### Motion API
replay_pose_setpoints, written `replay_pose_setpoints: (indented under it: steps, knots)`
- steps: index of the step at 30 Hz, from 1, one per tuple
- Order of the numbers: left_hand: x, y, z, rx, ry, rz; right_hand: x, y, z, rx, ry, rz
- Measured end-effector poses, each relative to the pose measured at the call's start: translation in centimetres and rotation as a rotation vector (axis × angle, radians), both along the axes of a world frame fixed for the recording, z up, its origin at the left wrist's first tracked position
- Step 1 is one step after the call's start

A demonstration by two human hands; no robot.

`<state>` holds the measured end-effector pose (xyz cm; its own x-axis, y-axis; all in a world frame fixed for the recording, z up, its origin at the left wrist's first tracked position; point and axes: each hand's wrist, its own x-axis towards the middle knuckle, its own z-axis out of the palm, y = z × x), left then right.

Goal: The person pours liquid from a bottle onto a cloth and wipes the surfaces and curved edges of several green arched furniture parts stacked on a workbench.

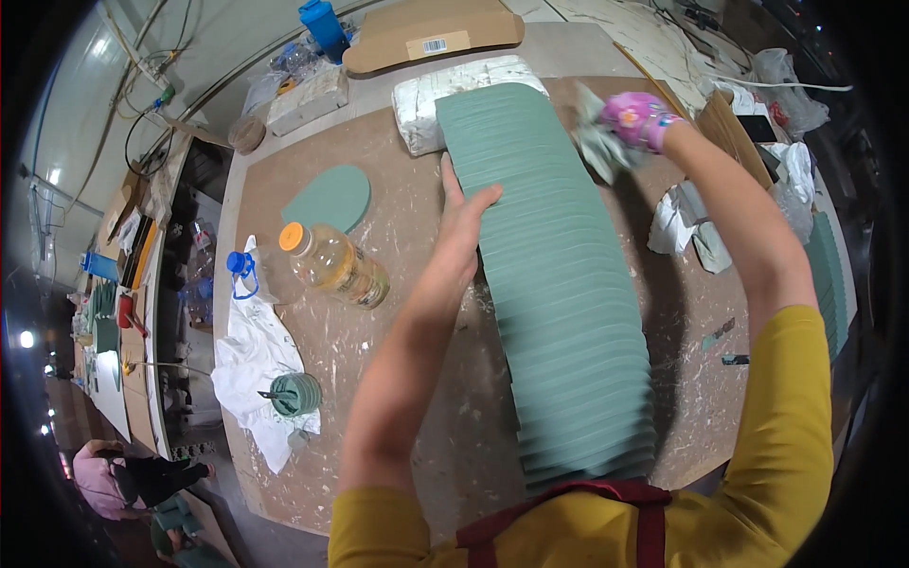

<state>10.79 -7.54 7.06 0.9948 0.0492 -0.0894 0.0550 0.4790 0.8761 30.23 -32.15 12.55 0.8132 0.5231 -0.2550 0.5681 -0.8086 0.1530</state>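
Observation:
A long green ribbed panel (559, 275) with a rounded far end slants from my body to a white wrapped block (483, 80), on which its far end rests. My left hand (462, 222) grips the panel's left edge, thumb on top and fingers along the side. To the right of the far end, my right hand (639, 120), in a pink flowered glove, is closed on a crumpled pale cloth (601, 142). The cloth is slightly blurred and hangs beside the panel. Whether it touches the panel, I cannot tell.
Left of the panel are a flat green rounded piece (336, 196), an orange-capped bottle (341, 270) and a green pot (301, 393) on a white cloth (256, 350). Crumpled rags (691, 227) and two small blades (720, 333) lie right. A person (109, 478) is at far left.

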Motion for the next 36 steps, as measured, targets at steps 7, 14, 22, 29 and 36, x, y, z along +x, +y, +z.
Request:
replay_pose_setpoints:
  steps: [7, 14, 22, 29, 36]
  knots:
    - [0.2, 0.5, -0.4, 0.050, 0.047, 0.025, -4.5, 12.2, 1.5, 0.958, -0.137, 0.381]
    - [0.4, -0.1, -0.5, -0.003, -0.014, 0.021, 0.4, 4.5, -1.2, 0.589, -0.116, 0.384]
    - [0.4, -0.5, -0.1, 0.042, 0.030, 0.028, -4.3, 15.9, -3.6, 0.661, -0.333, 0.163]
    - [-0.2, 0.4, -0.1, 0.181, 0.137, 0.088, -5.2, 20.5, -1.6, 1.245, 0.149, 0.319]
    - [0.4, 0.0, -0.3, 0.062, 0.025, 0.049, 0.6, 8.8, 4.8, 0.320, -0.096, -0.032]
